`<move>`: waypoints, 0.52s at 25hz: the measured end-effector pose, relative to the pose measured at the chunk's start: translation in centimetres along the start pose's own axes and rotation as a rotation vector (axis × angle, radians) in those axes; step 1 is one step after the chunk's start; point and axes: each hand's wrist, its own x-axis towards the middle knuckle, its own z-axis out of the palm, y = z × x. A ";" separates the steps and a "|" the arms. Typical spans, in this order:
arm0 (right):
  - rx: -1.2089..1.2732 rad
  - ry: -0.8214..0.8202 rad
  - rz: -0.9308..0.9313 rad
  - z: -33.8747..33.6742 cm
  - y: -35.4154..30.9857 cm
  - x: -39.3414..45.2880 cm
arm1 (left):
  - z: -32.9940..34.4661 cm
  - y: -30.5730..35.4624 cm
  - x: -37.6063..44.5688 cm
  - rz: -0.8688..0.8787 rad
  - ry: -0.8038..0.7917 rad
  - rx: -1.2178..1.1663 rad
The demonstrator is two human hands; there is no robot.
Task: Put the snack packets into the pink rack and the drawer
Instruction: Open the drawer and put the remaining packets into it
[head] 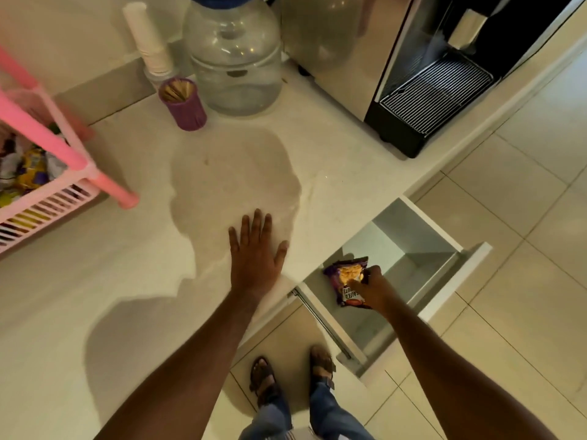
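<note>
My right hand (pixel 373 289) grips a purple snack packet (pixel 344 276) with an orange picture, held inside the open white drawer (pixel 457 281) below the counter edge. Flat on the white counter (pixel 127 296), fingers spread, my left hand (pixel 255 252) rests just left of the drawer. At the far left stands the pink rack (pixel 63 147), and several snack packets (pixel 28 169) lie in its slatted lower basket.
At the back of the counter stand a purple cup of sticks (pixel 184 104), a stack of paper cups (pixel 147 42), a large clear water bottle (pixel 235 55) and a coffee machine (pixel 422 74). Tiled floor and my sandalled feet (pixel 292 373) lie below.
</note>
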 end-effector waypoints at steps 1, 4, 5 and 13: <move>-0.056 -0.029 -0.009 0.5 0.0 0.6 | 0.2 -0.1 0.1 -0.002 0.007 -0.005; -0.163 -0.075 -0.073 2.2 -0.1 2.0 | 0.6 0.0 0.2 -0.013 0.023 -0.005; -0.217 -0.073 -0.093 2.8 -0.1 2.4 | 0.6 0.0 0.3 -0.013 0.028 -0.006; -0.541 -0.138 -0.112 6.3 1.2 4.5 | 1.2 -0.1 0.4 -0.020 0.053 0.012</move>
